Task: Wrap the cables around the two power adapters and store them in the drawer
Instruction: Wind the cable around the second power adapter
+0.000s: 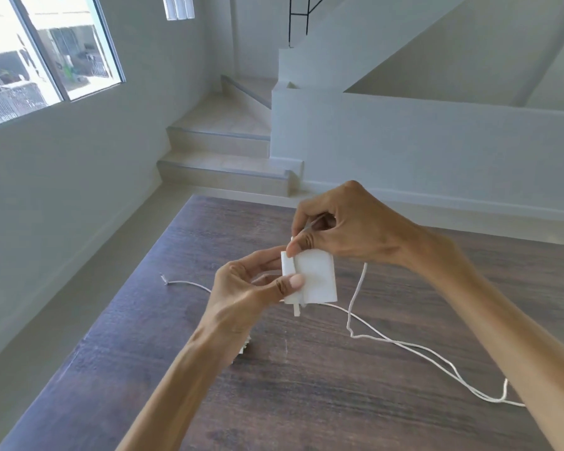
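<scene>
At the far left of the dark wood worktop (pixel 137 369) lies the loose end of a thin white cable (pixel 189 282), its small plug resting flat on the boards. The cord runs from there toward the person's hands and disappears behind them.

The left hand (pixel 251 288) holds a white power adapter (pixel 316 278) up above the worktop, thumb on the near face and fingers curled behind — a grip clamped on the block's left edge. The adapter looks like a hard, smooth plastic brick, light enough for one hand, and probably a little slippery, so holding it by opposite flat faces seems the sound choice. Small prongs or a tab stick out underneath it; I would keep fingers off those.

Just under the left wrist something small and pale peeks out on the worktop; I cannot tell whether it is the second adapter.

The right hand (pixel 336 222) sits at the adapter's top corner, thumb and forefinger pinched on the cable where it meets the block. The cord is limp and springy-looking, best taken close to the brick and fed under light tension.

Rightward, more white cord trails in slack loops across the worktop toward its right edge — nothing is wound yet, by the look of it.

No drawer or other container shows from here.
</scene>
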